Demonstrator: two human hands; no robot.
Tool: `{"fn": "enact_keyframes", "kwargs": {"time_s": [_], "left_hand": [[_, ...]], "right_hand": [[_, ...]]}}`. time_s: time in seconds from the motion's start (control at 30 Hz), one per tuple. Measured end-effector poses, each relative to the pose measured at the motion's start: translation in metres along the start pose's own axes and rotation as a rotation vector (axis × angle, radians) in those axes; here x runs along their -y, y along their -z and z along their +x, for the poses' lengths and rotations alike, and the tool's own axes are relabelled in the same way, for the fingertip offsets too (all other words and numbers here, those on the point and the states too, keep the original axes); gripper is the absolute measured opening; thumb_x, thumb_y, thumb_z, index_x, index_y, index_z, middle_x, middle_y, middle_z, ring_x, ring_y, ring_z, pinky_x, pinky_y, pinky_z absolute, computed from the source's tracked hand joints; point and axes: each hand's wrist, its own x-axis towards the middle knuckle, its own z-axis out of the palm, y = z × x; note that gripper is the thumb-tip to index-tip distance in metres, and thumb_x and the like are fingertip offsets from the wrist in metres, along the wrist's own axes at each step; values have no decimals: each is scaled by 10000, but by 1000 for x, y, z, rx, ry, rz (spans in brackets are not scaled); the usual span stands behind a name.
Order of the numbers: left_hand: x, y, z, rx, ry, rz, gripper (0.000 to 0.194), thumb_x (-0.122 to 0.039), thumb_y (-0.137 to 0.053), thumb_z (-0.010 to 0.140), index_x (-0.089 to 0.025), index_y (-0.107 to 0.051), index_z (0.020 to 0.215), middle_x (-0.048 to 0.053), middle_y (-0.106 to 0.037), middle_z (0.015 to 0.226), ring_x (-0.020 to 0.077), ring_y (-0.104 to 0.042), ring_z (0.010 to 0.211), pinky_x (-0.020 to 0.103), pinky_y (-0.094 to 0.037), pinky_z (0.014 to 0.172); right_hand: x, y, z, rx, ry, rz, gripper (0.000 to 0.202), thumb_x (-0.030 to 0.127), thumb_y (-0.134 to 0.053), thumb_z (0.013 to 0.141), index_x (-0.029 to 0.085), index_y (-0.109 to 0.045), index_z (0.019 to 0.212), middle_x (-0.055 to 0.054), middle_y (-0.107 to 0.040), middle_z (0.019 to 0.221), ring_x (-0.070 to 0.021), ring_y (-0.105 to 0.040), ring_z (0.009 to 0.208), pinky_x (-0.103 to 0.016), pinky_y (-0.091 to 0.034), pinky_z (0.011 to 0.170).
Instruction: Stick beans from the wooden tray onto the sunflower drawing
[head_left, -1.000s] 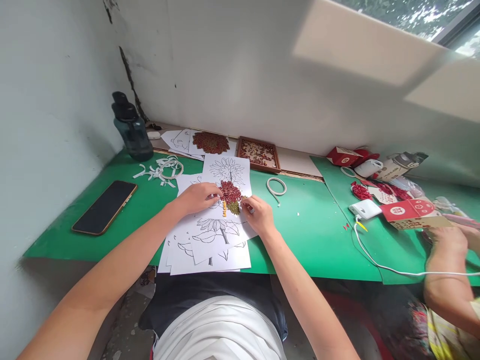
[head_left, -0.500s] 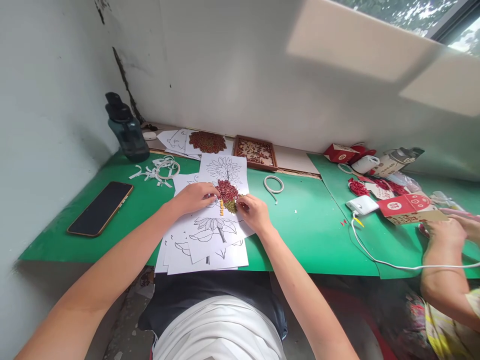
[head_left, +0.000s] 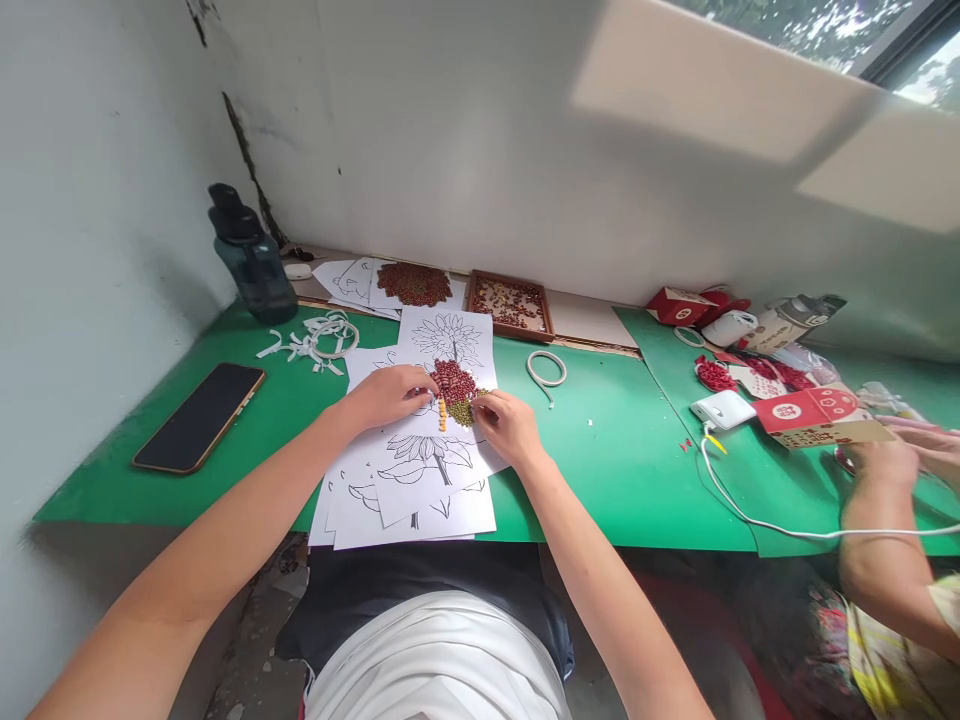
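Red beans (head_left: pixel 454 380) form a flower shape on a white sheet, with green beans (head_left: pixel 463 412) below them and a short column of yellow kernels (head_left: pixel 442 414). My left hand (head_left: pixel 395 393) rests at the left edge of the red beans, its fingers bent and closed. At the right edge of the green beans is my right hand (head_left: pixel 504 420), fingertips pinched together. Whatever either hand holds is too small to make out. Several sheets with printed flower outlines (head_left: pixel 425 462) lie beneath and around the beans.
A phone (head_left: pixel 199 417), a dark bottle (head_left: pixel 251 255) and white scraps (head_left: pixel 322 340) are on the left. Behind stands a wooden tray of beans (head_left: pixel 510 305). A coiled cord (head_left: pixel 546 369), red boxes (head_left: pixel 817 412) and another person's hands (head_left: pixel 892 455) are to the right.
The other person's hands at the far right have shifted slightly. My own hands have barely moved beside the beans.
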Motion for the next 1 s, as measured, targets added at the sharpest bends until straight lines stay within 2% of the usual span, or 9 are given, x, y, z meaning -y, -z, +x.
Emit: {"fn": "enact_keyframes", "kwargs": {"time_s": [0.37, 0.53, 0.7, 0.8, 0.9, 1.0], "left_hand": [[3, -3, 1, -27, -54, 28, 233, -283, -559, 1028, -272, -763, 1141, 30, -753, 1105, 209, -684, 968, 368, -511, 818], [3, -4, 1, -38, -91, 44, 243, -291, -547, 1039, -256, -760, 1150, 47, -752, 1093, 217, -678, 989, 379, -525, 840], [-17, 2, 14, -77, -202, 53, 227, -256, -547, 1049, -259, -758, 1133, 57, -749, 1134, 235, -671, 1077, 399, -531, 907], [-35, 5, 29, -27, -276, 94, 225, -242, -547, 1052, -267, -763, 1108, 55, -748, 1117, 240, -666, 1076, 404, -522, 920], [-44, -1, 40, 50, -304, 125, 211, -282, -584, 1043, -265, -748, 1175, 70, -724, 1276, 274, -635, 1219, 454, -493, 1040], [-38, -16, 44, 90, -263, 162, 383, -408, -678, 997, -261, -675, 1351, 103, -540, 1604, 347, -490, 1459, 530, -411, 1175]], "right_hand": [[-3, -2, 0, -55, -18, 57, 225, 119, -596, 921, 221, -784, 990, -35, -756, 872, -168, -652, 713, -278, -453, 679], [-2, -1, 1, -63, -37, 124, 238, 116, -577, 920, 218, -776, 1000, -43, -780, 930, -173, -681, 759, -279, -474, 707], [-1, 0, 1, -22, -58, 99, 222, 117, -587, 913, 221, -769, 985, -34, -759, 880, -177, -663, 760, -279, -448, 694], [0, 1, 1, -20, -56, 112, 217, 121, -584, 918, 225, -764, 980, -29, -755, 884, -170, -654, 756, -273, -441, 693], [1, 3, 0, -24, -58, 120, 196, 147, -585, 928, 229, -756, 975, -29, -753, 880, -173, -655, 760, -274, -439, 693], [1, 2, 0, -27, -59, 143, 181, 156, -584, 930, 224, -748, 962, -36, -765, 905, -180, -671, 792, -279, -453, 714]]}}
